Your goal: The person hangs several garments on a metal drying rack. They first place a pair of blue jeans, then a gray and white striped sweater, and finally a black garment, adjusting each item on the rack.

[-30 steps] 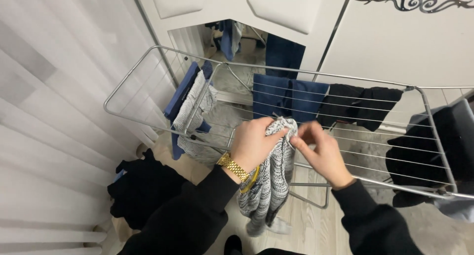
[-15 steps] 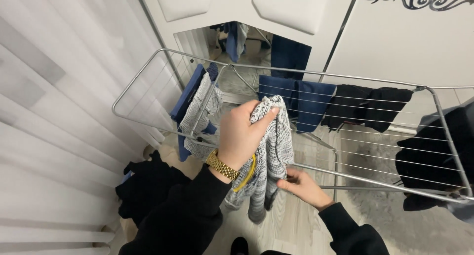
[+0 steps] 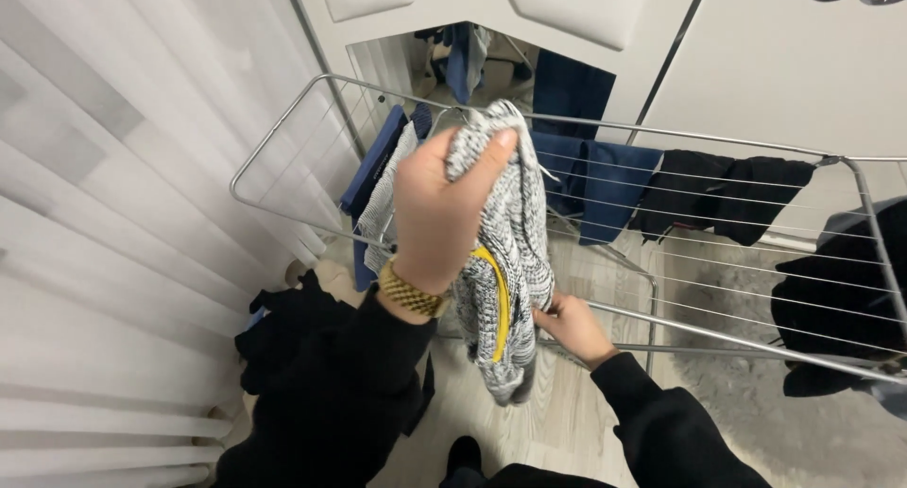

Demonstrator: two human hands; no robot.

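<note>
Hanging limp above the drying rack point(image 3: 614, 310), the grey knit garment point(image 3: 505, 261) looks soft and light, its top bunched tight in the left hand point(image 3: 436, 209), its lower edge pinched by the right hand point(image 3: 567, 323).

Black-and-white marled knit garment point(image 3: 510, 252), yellow trim band on one edge; bunched at top, hanging down in loose vertical folds. Top clutched in left hand point(image 3: 436, 209), raised above front rail of drying rack point(image 3: 283, 129). Lower part pinched at side by right hand point(image 3: 567, 325). Bottom hem dangling free, clear of floor.
</note>
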